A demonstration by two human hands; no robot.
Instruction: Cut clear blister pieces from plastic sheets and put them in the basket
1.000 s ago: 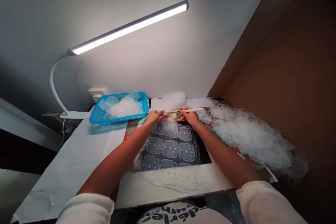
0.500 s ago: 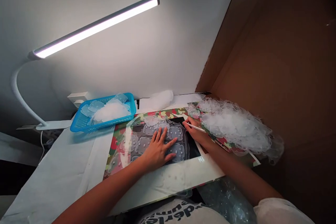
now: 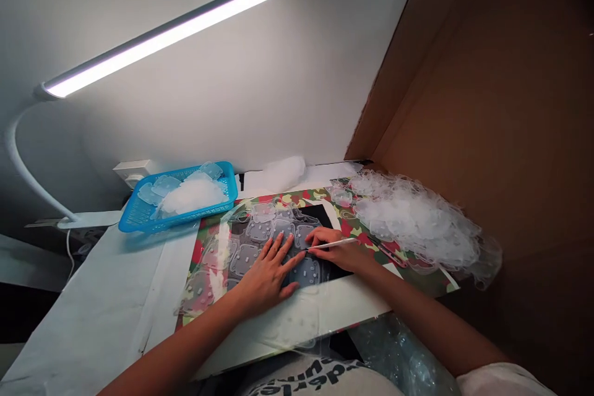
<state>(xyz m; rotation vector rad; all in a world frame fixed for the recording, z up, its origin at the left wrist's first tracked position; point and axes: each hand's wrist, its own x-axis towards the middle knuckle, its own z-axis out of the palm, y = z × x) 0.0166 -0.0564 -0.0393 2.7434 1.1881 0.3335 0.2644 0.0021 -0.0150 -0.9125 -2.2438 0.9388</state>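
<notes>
A clear plastic sheet (image 3: pixel 244 259) of moulded, rounded-rectangle pieces with small raised bumps lies over a black and white surface on the camouflage-patterned board. Spread flat on the sheet, my left hand (image 3: pixel 266 275) presses it with fingers apart. My right hand (image 3: pixel 336 249) pinches a thin white pen-like tool (image 3: pixel 335 243), its dark tip down on the sheet close to my left index finger. What kind of tip it has is too small to tell.
At the left, a blue basket (image 3: pixel 126 219) holds translucent pieces. A large heap of clear plastic scraps (image 3: pixel 413 216) lies right, beside a cardboard wall (image 3: pixel 492 111). A lit lamp (image 3: pixel 162 35) hangs above. A reddish slim tool (image 3: pixel 392 253) rests near my right forearm.
My right hand has moved left and nearer with the tool, from the sheet's upper right edge to between its pieces. My left hand has shifted slightly left on the sheet.
</notes>
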